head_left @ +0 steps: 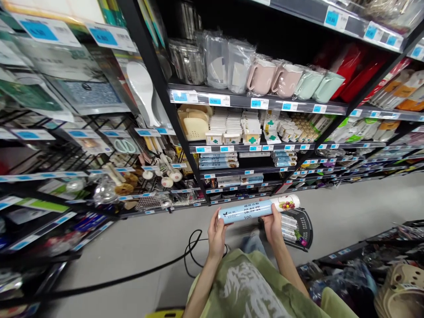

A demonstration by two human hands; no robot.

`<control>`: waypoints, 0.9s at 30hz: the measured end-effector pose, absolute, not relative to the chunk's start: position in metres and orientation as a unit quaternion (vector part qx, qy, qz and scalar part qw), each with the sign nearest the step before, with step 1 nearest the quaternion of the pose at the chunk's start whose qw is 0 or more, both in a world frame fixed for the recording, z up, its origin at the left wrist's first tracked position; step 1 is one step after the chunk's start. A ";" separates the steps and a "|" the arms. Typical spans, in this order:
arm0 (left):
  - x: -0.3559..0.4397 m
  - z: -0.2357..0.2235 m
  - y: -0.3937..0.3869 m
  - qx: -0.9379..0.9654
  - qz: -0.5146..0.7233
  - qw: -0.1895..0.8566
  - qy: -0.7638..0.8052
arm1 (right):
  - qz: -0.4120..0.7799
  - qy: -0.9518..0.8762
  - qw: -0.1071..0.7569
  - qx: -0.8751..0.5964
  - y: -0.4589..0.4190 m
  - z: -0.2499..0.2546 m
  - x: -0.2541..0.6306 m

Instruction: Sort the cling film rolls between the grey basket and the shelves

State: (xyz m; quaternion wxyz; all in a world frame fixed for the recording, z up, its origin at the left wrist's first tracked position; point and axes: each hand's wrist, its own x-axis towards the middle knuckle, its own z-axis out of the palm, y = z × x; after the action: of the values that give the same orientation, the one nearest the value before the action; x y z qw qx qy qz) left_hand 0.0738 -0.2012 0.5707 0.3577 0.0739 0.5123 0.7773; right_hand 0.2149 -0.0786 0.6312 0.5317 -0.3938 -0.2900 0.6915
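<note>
A blue and white roll of food storage bags (247, 211) lies across both my hands, its printed label facing up and a fruit picture at its right end. My left hand (217, 232) is closed round the roll's left end. Closer to its right part, my right hand (274, 225) grips the same roll, thumb on top. Below and right of the roll, a dark basket (306, 229) on the floor holds several similar rolls (289, 227). More blue rolls (218, 161) lie stacked on a lower shelf ahead.
Shelves ahead carry pink mugs (261, 75), green mugs (308, 84) and clear jugs (215, 59). Kitchen tools (142, 88) hang on the left rack. A black cable (132, 276) loops over the grey floor (109, 251). Beige clogs (402, 287) sit at the lower right.
</note>
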 end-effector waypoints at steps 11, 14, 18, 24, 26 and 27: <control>0.066 0.578 -0.210 0.087 0.791 0.391 0.462 | 0.619 -0.249 0.618 -0.415 -0.037 0.633 0.245; 0.065 0.576 -0.206 0.039 0.776 0.423 0.466 | 0.613 -0.261 0.605 -0.436 -0.034 0.628 0.250; 0.061 0.567 -0.200 -0.094 0.784 0.385 0.478 | 0.624 -0.358 0.516 -0.465 -0.034 0.627 0.265; 0.050 0.572 -0.198 -0.094 0.833 0.333 0.431 | 0.560 -0.601 0.396 -0.411 -0.028 0.631 0.303; 0.048 0.577 -0.199 -0.069 0.838 0.350 0.413 | 0.489 -0.661 0.401 -0.404 -0.027 0.626 0.308; 0.049 0.578 -0.199 -0.059 0.836 0.358 0.411 | 0.457 -0.678 0.410 -0.404 -0.028 0.624 0.309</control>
State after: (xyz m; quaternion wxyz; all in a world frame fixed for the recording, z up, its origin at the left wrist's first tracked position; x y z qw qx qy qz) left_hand 0.0486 -0.1988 0.5784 0.3577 -0.0589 0.4109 0.8365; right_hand 0.3091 -0.0277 0.6236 0.4104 -0.4041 -0.6779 0.4569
